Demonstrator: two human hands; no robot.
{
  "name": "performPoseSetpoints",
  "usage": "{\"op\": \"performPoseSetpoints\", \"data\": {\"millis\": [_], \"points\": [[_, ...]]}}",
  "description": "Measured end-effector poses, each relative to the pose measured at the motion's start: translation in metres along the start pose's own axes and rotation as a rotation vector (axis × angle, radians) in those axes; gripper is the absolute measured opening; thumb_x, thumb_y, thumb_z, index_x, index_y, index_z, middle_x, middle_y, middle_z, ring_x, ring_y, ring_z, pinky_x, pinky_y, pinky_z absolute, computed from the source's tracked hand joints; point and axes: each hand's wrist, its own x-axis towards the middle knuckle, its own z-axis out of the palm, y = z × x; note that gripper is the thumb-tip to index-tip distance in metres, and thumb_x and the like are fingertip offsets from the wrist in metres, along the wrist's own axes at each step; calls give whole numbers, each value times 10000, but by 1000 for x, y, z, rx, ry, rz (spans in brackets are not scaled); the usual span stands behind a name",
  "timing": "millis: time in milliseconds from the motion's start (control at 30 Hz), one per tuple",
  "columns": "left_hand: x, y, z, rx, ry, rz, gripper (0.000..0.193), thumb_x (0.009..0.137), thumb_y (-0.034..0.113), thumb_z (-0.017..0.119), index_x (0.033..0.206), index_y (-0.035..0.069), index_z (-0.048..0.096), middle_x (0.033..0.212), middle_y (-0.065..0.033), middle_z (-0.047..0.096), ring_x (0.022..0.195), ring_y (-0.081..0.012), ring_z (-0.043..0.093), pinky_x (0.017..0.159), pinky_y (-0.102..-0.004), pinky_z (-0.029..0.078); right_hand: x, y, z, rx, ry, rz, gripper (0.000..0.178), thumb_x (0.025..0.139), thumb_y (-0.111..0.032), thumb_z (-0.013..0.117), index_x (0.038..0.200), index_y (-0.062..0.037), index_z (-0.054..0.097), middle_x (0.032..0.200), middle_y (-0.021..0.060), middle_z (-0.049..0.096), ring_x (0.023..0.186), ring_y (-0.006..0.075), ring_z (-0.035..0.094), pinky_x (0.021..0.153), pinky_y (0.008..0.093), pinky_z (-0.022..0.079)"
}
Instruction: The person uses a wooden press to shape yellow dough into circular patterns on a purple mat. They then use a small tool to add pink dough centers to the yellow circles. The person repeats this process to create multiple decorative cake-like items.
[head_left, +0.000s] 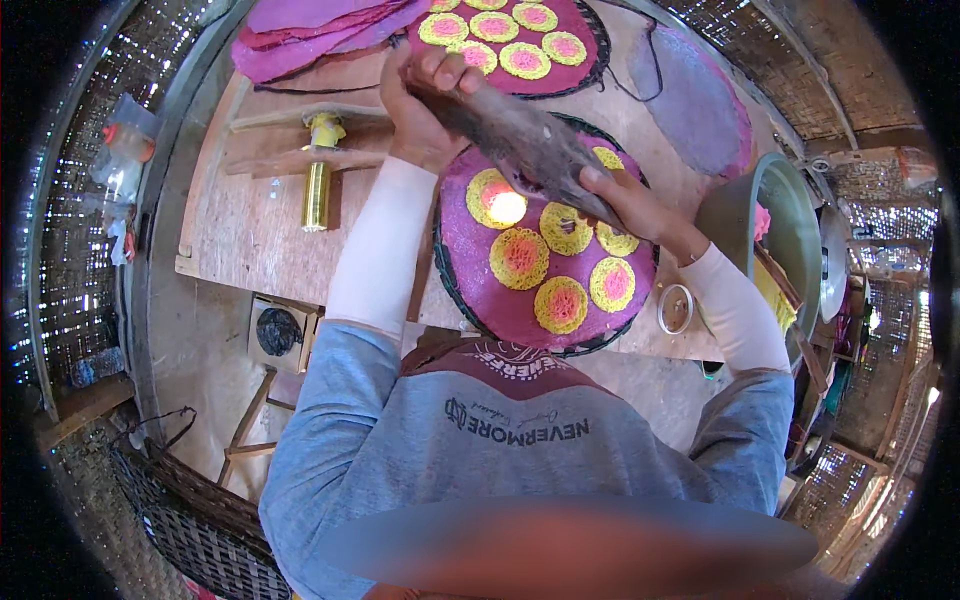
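Both hands are occupied. The left hand (pixel 425 110) is closed around the far end of a dark wooden tool (pixel 520 140); the right hand (pixel 635 205) grips its near end, thumb on top. The tool slants from far left to near right above the near tray (pixel 443 275), and its underside cannot be made out. The hold at both ends appears chosen to share load and keep the tool steady; its position brings its middle over the work surface.

The near tray rests at the table's (pixel 250 240) near edge, directly before the body, presumably for easy reach. It is lined with purple cloth (pixel 465 215), judged to be there so that soft items do not bind to the tray. At least seven yellow rounds (pixel 561 305) with pink centres lie on it, the tool and hands obscuring part of the group.

The far tray (pixel 603 50) carries similar rounds, apparently set back to leave working room. A cloth stack (pixel 320 35) lies at far left, seemingly as spare liners. A gold tube (pixel 316 200) with two wooden bars (pixel 290 160) lies left of the near tray; a ring (pixel 676 309) and a green tub (pixel 722 215) are at right, within arm's reach.
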Motion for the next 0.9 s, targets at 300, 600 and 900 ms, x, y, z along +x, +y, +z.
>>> {"op": "performPoseSetpoints", "data": {"millis": [300, 600, 900], "points": [[42, -45, -15, -36, 50, -178, 314, 842, 417, 423, 638, 181, 448, 628, 16, 476, 729, -203, 512, 666, -342, 416, -4, 21, -35, 347, 41, 44, 690, 857, -634, 359, 1104, -16, 541, 874, 73, 593, 694, 124, 547, 598, 249, 466], [43, -52, -34, -27, 179, -134, 303, 850, 338, 429, 609, 161, 381, 598, 5, 459, 665, -200, 489, 658, -333, 418, 2, 15, -37, 214, 64, 173, 726, 860, -626, 368, 1053, 43, 575, 872, 106, 608, 653, 131, 549, 585, 262, 445], [56, -49, -18, 14, -25, -124, 348, 863, 411, 390, 638, 148, 427, 607, 6, 462, 658, -188, 475, 672, -327, 415, 5, 29, -50, 72, 169, 81, 717, 852, -637, 373, 1113, 9, 544, 870, 59, 592, 658, 110, 538, 534, 250, 436]]}}
